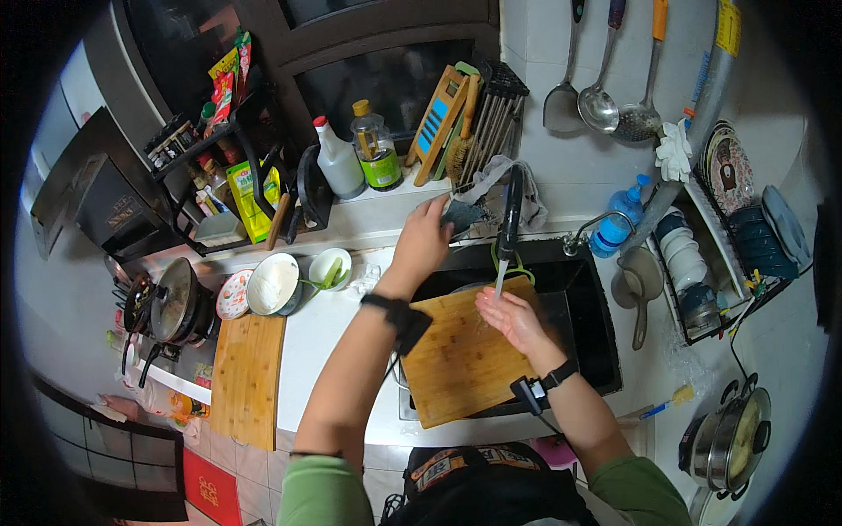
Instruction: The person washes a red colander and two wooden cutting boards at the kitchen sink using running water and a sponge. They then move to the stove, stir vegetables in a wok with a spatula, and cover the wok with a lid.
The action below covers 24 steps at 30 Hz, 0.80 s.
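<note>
My left hand (pixel 422 238) is at the back edge of the sink, its fingers around a dark blue-grey scouring pad (pixel 463 218). The pad's far side is partly hidden. My right hand (pixel 510 321) is palm up with the fingers apart, under the running stream from the black faucet (pixel 510 214). It holds nothing. Below both hands a wet bamboo cutting board (pixel 460 368) lies tilted across the black sink (pixel 595 329), covering much of the basin. A green-rimmed item (pixel 523 273) shows behind the board.
A second bamboo board (pixel 247 381) juts past the counter's front edge at left. Near it stand a bowl of white powder (pixel 273 284) and a small bowl with green pieces (pixel 330 268). Right of the sink are a blue soap bottle (pixel 616 220), a ladle-like scoop (pixel 639 283) and a dish rack (pixel 687 322).
</note>
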### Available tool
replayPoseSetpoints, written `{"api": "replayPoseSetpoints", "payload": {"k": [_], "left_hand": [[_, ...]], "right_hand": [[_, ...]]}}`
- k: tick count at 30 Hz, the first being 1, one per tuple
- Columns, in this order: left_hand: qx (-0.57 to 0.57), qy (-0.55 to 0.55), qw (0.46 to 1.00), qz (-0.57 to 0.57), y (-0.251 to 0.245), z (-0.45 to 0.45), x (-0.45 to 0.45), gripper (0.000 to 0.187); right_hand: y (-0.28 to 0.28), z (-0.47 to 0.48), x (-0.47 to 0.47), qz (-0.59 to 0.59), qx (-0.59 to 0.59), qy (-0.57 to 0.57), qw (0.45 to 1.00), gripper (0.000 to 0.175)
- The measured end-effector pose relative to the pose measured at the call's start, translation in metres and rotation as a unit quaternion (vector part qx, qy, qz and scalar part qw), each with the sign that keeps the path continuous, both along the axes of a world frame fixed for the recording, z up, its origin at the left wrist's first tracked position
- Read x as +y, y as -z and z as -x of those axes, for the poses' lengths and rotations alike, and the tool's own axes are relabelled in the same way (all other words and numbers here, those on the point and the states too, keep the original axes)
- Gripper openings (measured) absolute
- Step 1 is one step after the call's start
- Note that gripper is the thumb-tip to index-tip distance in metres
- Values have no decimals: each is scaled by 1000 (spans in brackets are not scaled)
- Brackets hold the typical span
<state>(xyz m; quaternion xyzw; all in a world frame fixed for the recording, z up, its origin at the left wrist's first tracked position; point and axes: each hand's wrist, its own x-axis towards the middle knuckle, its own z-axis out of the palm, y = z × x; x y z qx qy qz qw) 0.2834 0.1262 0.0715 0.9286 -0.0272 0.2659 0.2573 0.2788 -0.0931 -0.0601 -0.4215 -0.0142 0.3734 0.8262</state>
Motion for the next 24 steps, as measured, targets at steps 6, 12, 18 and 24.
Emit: {"api": "replayPoseSetpoints", "payload": {"k": [6, 12, 18, 24], "left_hand": [[198, -121, 964, -128, 7, -57, 12, 28], [84, -51, 995, 32, -9, 8, 15, 17], [150, -18, 969, 197, 29, 130, -43, 11], [279, -76, 936, 201, 129, 155, -91, 15]], "right_hand": [[15, 26, -13, 129, -35, -47, 990, 35], [10, 50, -44, 193, -154, -50, 968, 41], [2, 87, -19, -11, 7, -52, 999, 52], [47, 87, 6, -13, 131, -45, 990, 36]]}}
